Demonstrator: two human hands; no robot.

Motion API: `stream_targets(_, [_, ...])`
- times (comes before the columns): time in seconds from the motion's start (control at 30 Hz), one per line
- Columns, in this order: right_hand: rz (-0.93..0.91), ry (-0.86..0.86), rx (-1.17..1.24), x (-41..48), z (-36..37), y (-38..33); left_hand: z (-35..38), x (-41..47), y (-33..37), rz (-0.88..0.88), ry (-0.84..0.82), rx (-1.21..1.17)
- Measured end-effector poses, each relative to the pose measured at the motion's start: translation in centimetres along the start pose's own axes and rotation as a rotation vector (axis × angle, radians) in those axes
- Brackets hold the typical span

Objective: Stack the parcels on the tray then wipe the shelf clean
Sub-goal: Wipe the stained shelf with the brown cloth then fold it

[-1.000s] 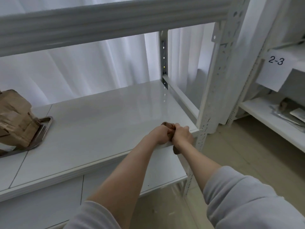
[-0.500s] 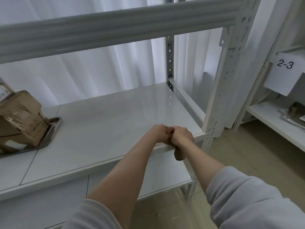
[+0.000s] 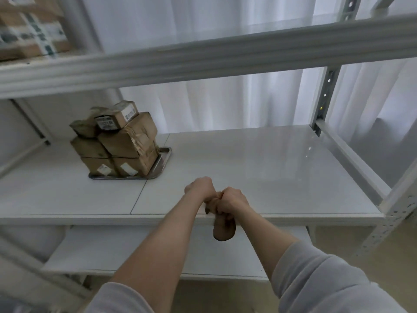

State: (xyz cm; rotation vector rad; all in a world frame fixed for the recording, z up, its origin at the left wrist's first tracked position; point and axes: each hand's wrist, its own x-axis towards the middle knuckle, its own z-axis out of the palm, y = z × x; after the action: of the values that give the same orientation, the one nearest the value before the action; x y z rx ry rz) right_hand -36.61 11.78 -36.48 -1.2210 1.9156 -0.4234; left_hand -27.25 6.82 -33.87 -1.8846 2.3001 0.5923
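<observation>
Parcels (image 3: 117, 141) sit stacked on the tray (image 3: 163, 158), left of both hands; left hand (image 3: 199, 188) nearer, right hand (image 3: 232, 203) beside it, fingers clamped on, seemingly, a brown cloth (image 3: 224, 229) at the shelf (image 3: 259, 159) edge.

White curtains (image 3: 225, 105) hang in soft folds behind a white metal rack, daylight glowing through them. A thick horizontal beam (image 3: 203, 57) of the rack crosses the upper view, and perforated uprights (image 3: 325, 96) stand at the right. The floor (image 3: 352, 236) at the lower right is pale beige. A cardboard box (image 3: 29, 32), blurred, sits on the upper level at the top left.
</observation>
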Motion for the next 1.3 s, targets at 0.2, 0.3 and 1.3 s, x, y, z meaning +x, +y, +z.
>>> stream_targets(0.2, [-0.067, -0.091, 0.172, 4.0, 4.7, -6.6, -4.0, 4.1, -7.8, -0.078, 0.151, -0.100])
stream_targets(0.3, [-0.069, -0.079, 0.358, 6.2, 4.9, -9.5, -6.3, 6.0, -10.3, -0.062, 0.255, -0.206])
stream_targets(1.3, [-0.254, 0.063, 0.343, 9.2, -4.5, -13.2, -11.6, 10.0, -6.9, -0.133, 0.080, -1.082])
